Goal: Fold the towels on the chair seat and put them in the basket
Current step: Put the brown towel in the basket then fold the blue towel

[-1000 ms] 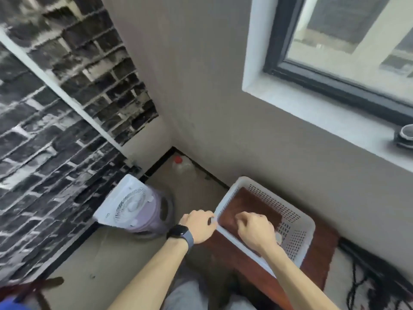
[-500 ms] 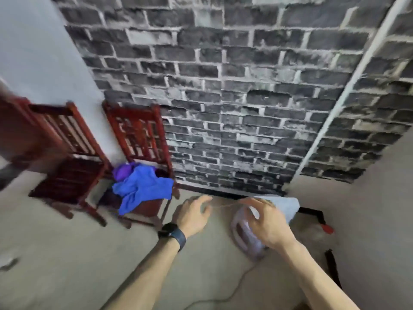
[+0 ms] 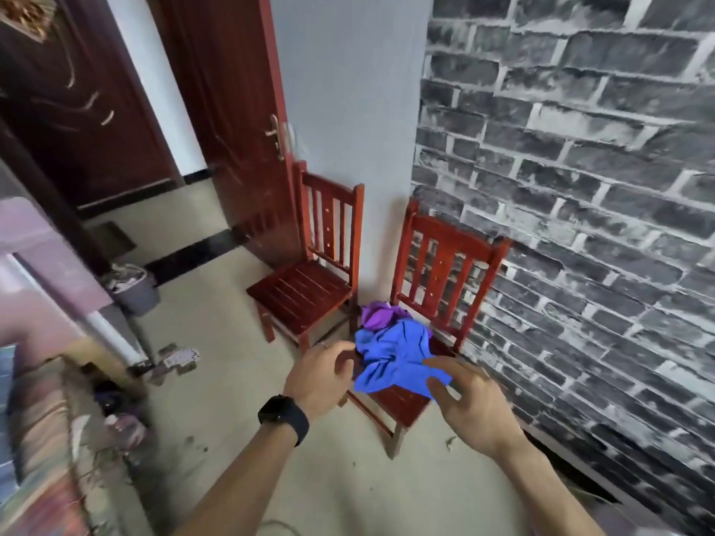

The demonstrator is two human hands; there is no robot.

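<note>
A crumpled blue towel [image 3: 394, 353] lies on the seat of a red wooden chair [image 3: 445, 265] against the brick wall, with a purple towel [image 3: 377, 314] bunched behind it. My left hand [image 3: 323, 375], with a black watch on its wrist, hovers just left of the blue towel, fingers loosely curled and holding nothing. My right hand [image 3: 470, 404] is spread in front of the towel's right side, fingers relaxed, empty. The basket is out of view.
A second red chair [image 3: 305, 288] stands bare to the left, beside a dark red door [image 3: 232, 121]. A grey bin [image 3: 135, 290] and scattered litter sit on the floor at left. A bed edge [image 3: 42, 439] runs along the near left.
The view has swung from the basket by the window, past the fan, to the chairs. Both hands, empty throughout, are now close to the towels on the chair seat.
</note>
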